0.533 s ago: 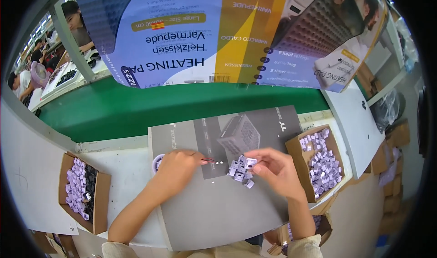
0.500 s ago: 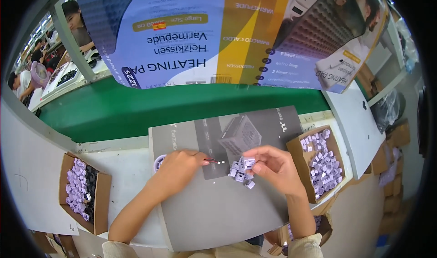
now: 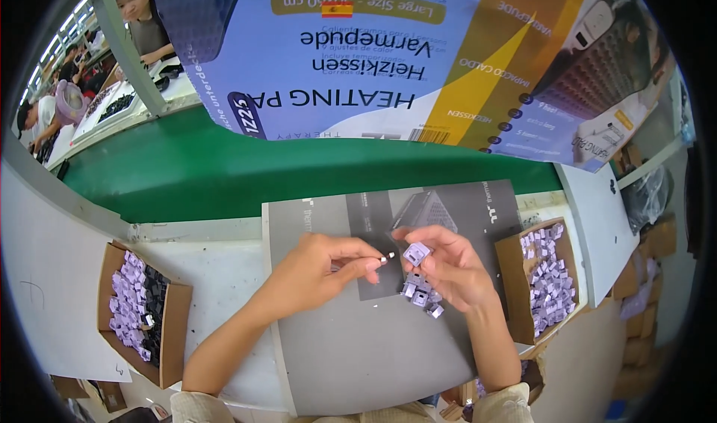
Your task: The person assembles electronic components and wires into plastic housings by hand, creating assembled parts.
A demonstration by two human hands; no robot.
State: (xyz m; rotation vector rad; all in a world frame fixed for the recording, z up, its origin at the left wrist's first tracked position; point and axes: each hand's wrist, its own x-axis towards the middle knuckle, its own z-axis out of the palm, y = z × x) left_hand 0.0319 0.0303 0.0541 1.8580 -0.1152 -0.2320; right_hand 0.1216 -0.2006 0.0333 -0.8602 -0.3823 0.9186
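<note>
My left hand (image 3: 321, 270) is closed in a pinch on a small wire connector (image 3: 384, 259), whose pale tip pokes out past the thumb and index finger. Its wires are hidden behind my fingers. Facing it, my right hand (image 3: 459, 274) grips a lilac plastic housing (image 3: 416, 254) between thumb and fingers, with a dark opening in its face. The connector tip and the housing are close together but apart. Just below the right hand lies a small pile of similar lilac housings (image 3: 420, 292) on a grey printed cardboard sheet (image 3: 358, 363).
At the left stands a cardboard box (image 3: 178, 326) of lilac and black pieces. Another box (image 3: 514, 274) at the right holds lilac pieces. A large printed sheet (image 3: 299, 117) overhangs the green strip (image 3: 224, 165) at the back. People sit at benches at far left.
My left hand has moved right, toward the housing, and its fingers now cover the wires. The right hand has raised and turned the housing. The whole view has shifted slightly.
</note>
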